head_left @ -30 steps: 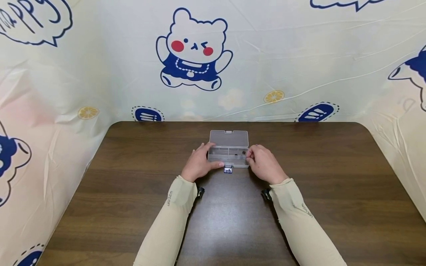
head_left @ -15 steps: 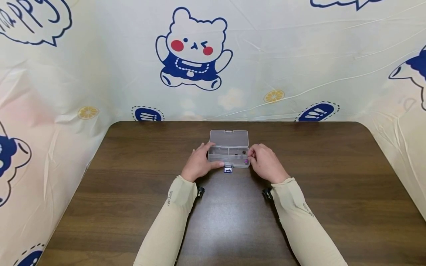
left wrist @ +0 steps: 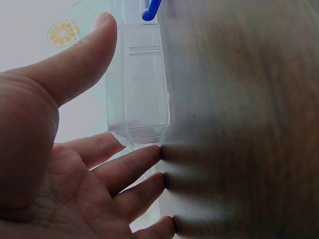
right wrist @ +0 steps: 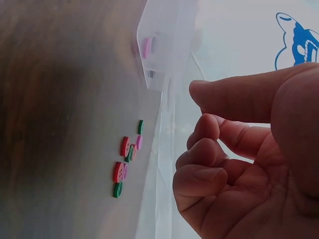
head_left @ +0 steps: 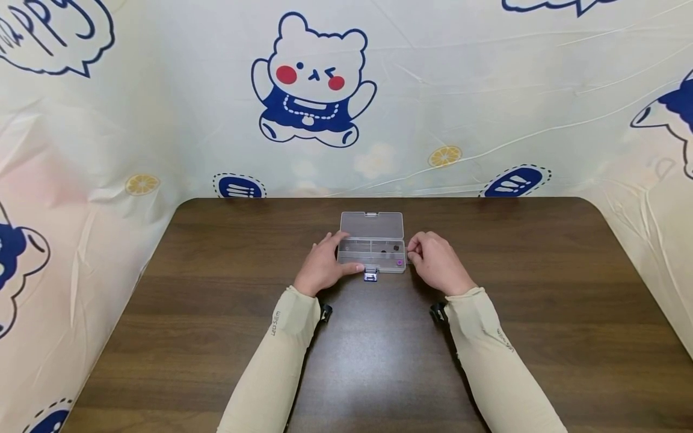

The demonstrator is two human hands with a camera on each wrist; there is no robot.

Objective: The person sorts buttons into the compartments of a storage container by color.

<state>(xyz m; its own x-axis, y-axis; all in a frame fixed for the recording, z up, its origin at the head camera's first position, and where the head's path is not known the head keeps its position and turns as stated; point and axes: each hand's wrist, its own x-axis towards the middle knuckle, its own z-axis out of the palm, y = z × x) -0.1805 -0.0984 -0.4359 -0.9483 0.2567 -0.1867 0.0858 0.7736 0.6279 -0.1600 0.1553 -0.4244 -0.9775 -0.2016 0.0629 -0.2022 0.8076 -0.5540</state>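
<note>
A clear plastic compartment box (head_left: 354, 255) sits on the table with its lid (head_left: 372, 225) folded back. My left hand (head_left: 323, 264) rests at its left end, thumb along the front edge and fingers by the back corner. A purple button (head_left: 399, 262) lies in the front right compartment; two small dark pieces are in the back right one. Just right of the box is my right hand (head_left: 437, 260), fingers loosely bent, nothing seen between them. The right wrist view shows several loose red buttons (right wrist: 125, 146), green buttons (right wrist: 140, 127) and pink buttons (right wrist: 139, 142) on the table.
A blue-edged latch (head_left: 370, 275) hangs down at the box's front. The brown wooden table (head_left: 216, 361) ends at a printed curtain (head_left: 411, 132) behind. In the head view the right hand hides the loose buttons.
The purple button has come into sight in the front right compartment. My right hand has drawn away from the box to the right. My left hand stays put.
</note>
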